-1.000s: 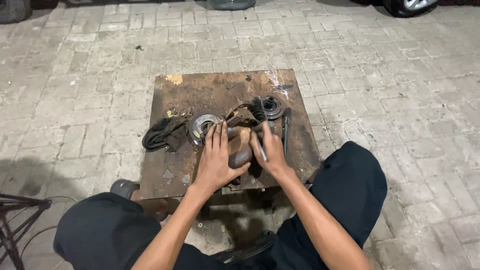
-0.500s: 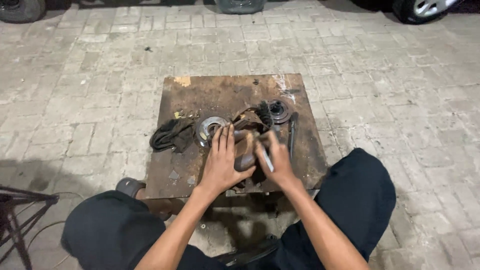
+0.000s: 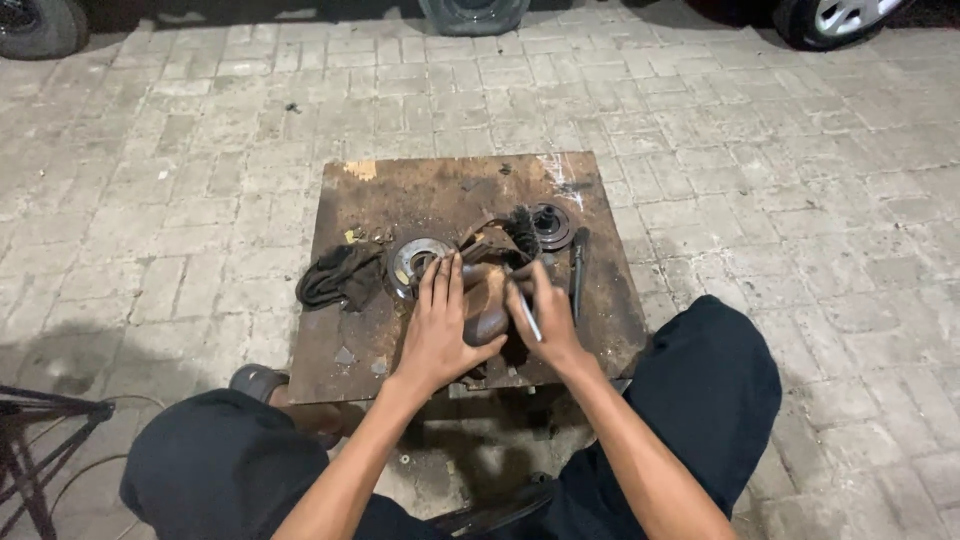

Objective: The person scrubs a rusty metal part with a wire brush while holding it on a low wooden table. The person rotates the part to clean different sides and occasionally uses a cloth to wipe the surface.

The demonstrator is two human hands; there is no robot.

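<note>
Both your hands press on the brown greasy part (image 3: 487, 300) at the board's (image 3: 340, 360) near edge: your left hand (image 3: 437, 325) lies flat against it, your right hand (image 3: 545, 320) pinches a thin white stick (image 3: 530, 322). Work looks mid-way, since the part is out and apart from the metal ring (image 3: 415, 262), black rubber boot (image 3: 340, 275), dark round piece (image 3: 550, 225) and black tool (image 3: 577, 270) lying loose farther back.

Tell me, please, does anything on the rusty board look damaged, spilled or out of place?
Nothing is clearly spilled or broken. The rusty board is stained, with a pale scuff near its far right corner. Both the left hand and right hand press on a brown greasy part; a crumpled black rubber boot lies beside it.
</note>
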